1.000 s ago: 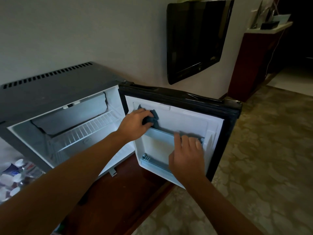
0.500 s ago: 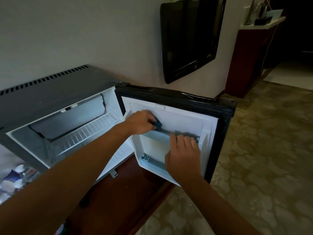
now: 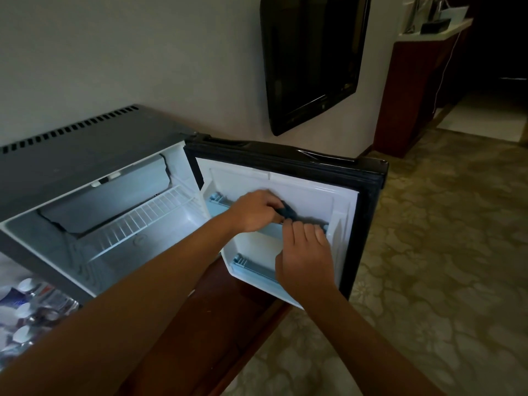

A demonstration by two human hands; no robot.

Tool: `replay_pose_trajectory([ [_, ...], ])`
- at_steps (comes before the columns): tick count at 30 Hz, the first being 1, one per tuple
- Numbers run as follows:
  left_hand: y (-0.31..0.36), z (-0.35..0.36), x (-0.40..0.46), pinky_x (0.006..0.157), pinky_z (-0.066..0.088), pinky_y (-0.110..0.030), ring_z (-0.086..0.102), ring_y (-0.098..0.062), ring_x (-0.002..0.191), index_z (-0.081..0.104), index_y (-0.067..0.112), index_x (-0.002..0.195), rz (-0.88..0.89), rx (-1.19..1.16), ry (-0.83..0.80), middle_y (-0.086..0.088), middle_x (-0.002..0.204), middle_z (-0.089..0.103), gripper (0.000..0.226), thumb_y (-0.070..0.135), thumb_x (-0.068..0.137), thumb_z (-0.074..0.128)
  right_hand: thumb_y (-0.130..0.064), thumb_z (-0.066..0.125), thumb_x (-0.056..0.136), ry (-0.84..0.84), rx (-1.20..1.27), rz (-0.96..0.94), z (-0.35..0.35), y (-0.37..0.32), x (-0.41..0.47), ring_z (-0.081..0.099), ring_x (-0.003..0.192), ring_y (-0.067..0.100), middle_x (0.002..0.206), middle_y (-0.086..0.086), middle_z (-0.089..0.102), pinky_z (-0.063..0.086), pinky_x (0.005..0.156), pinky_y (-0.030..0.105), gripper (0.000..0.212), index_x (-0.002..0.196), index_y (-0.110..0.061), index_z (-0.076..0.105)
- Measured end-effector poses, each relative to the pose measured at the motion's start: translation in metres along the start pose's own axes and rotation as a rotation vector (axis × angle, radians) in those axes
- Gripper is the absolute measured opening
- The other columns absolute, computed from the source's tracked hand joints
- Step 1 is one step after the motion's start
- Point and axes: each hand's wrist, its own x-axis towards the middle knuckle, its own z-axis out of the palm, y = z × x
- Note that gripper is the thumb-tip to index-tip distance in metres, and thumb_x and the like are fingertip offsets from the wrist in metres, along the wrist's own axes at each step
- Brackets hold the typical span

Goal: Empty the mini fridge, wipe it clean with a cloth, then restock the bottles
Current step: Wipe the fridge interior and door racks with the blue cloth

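The mini fridge (image 3: 71, 155) stands open, its white inside bare except for a wire shelf (image 3: 143, 221). Its door (image 3: 368, 201) is swung out to the right, white inner panel facing me. My left hand (image 3: 254, 211) grips a dark cloth (image 3: 287, 212) and presses it against the door's upper rack rail. My right hand (image 3: 305, 252) holds that rail (image 3: 325, 227) from the front, fingers hooked over its top edge. Several bottles (image 3: 25, 307) with white caps lie at the lower left, outside the fridge.
The fridge sits on a dark red wooden cabinet (image 3: 217, 324). A black TV (image 3: 311, 58) hangs on the wall above the door. A tall wooden counter (image 3: 414, 81) stands at the far right. Patterned floor (image 3: 428, 281) stretches to the right.
My left hand has slid the cloth rightward along the door's upper rail, ending close to my right hand. The right hand has stayed on the rail.
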Motion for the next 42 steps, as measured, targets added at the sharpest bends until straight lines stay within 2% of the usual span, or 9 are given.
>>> replay_pose_trajectory([
  [5,-0.008,-0.006,-0.001,0.091,0.041,-0.030,0.051,-0.016,0.106,0.073,0.020,0.106,-0.002,-0.039,-0.017,0.003,0.112,0.056,0.020,0.025,0.088,0.068,-0.020,0.041,0.083,-0.107,-0.028,0.000,-0.006,-0.003,-0.002,0.060,0.091,0.029,0.099,0.013,0.064,0.047,0.092,0.039,0.049,0.122,-0.001,0.061],
  [12,-0.033,-0.022,0.002,0.083,0.040,-0.027,0.054,-0.019,0.103,0.072,0.026,0.092,-0.119,-0.019,0.035,0.005,0.105,0.056,0.008,0.023,0.085,0.068,-0.027,0.068,0.071,-0.193,-0.055,0.010,-0.012,-0.003,0.002,0.060,0.086,0.026,0.095,0.010,0.064,0.050,0.085,0.037,0.053,0.119,-0.005,0.061],
  [16,-0.039,-0.025,0.002,0.070,0.037,-0.019,0.053,-0.015,0.094,0.075,0.023,0.090,-0.164,-0.044,0.073,0.006,0.100,0.058,0.009,0.021,0.086,0.068,-0.024,0.045,0.078,-0.168,-0.084,0.015,-0.012,-0.005,0.002,0.058,0.086,0.026,0.095,0.010,0.061,0.048,0.086,0.037,0.047,0.119,-0.006,0.060],
  [19,-0.040,-0.020,0.002,0.073,0.037,-0.023,0.054,-0.015,0.094,0.072,0.028,0.087,-0.151,-0.043,0.089,0.006,0.099,0.059,0.008,0.022,0.086,0.067,-0.020,0.033,0.079,-0.179,-0.099,0.020,-0.012,-0.002,0.004,0.056,0.087,0.027,0.096,0.011,0.060,0.046,0.087,0.038,0.051,0.120,-0.004,0.059],
  [26,-0.046,-0.015,0.005,0.077,0.040,-0.028,0.057,-0.017,0.097,0.073,0.028,0.090,-0.144,-0.047,0.129,0.005,0.102,0.065,0.009,0.025,0.084,0.067,-0.024,0.037,0.082,-0.240,-0.064,0.066,-0.018,-0.004,0.002,0.058,0.105,0.033,0.115,0.015,0.062,0.044,0.101,0.046,0.058,0.132,-0.003,0.055],
  [31,-0.036,-0.009,0.006,0.074,0.038,-0.027,0.054,-0.012,0.092,0.075,0.027,0.101,-0.111,-0.039,0.153,0.006,0.104,0.066,0.019,0.026,0.085,0.066,-0.030,0.063,0.075,-0.295,-0.156,0.114,-0.025,-0.009,-0.005,0.048,0.130,0.040,0.138,0.022,0.053,0.019,0.116,0.060,0.066,0.137,-0.007,0.053],
  [36,-0.009,0.001,0.014,0.081,0.039,-0.029,0.055,-0.015,0.097,0.074,0.025,0.108,-0.039,-0.054,0.082,0.003,0.113,0.067,0.023,0.028,0.088,0.063,-0.029,0.031,0.080,-0.284,-0.154,0.159,-0.024,-0.009,-0.003,0.043,0.135,0.039,0.143,0.023,0.048,0.022,0.114,0.060,0.066,0.139,-0.005,0.052],
  [40,0.018,0.010,0.019,0.084,0.046,-0.032,0.060,-0.018,0.097,0.076,0.022,0.103,-0.032,-0.115,0.021,0.002,0.107,0.069,0.021,0.026,0.088,0.062,-0.022,0.050,0.075,-0.223,-0.176,0.173,-0.014,-0.012,-0.007,0.043,0.134,0.040,0.141,0.023,0.049,0.025,0.114,0.055,0.066,0.139,-0.005,0.052],
  [42,0.025,0.012,0.023,0.084,0.048,-0.034,0.062,-0.020,0.093,0.076,0.016,0.097,-0.032,-0.145,-0.036,-0.003,0.100,0.071,0.020,0.024,0.089,0.060,-0.020,0.047,0.076,-0.158,-0.169,0.207,-0.010,-0.015,-0.007,0.045,0.132,0.039,0.138,0.024,0.051,0.031,0.113,0.056,0.063,0.137,-0.005,0.054],
])
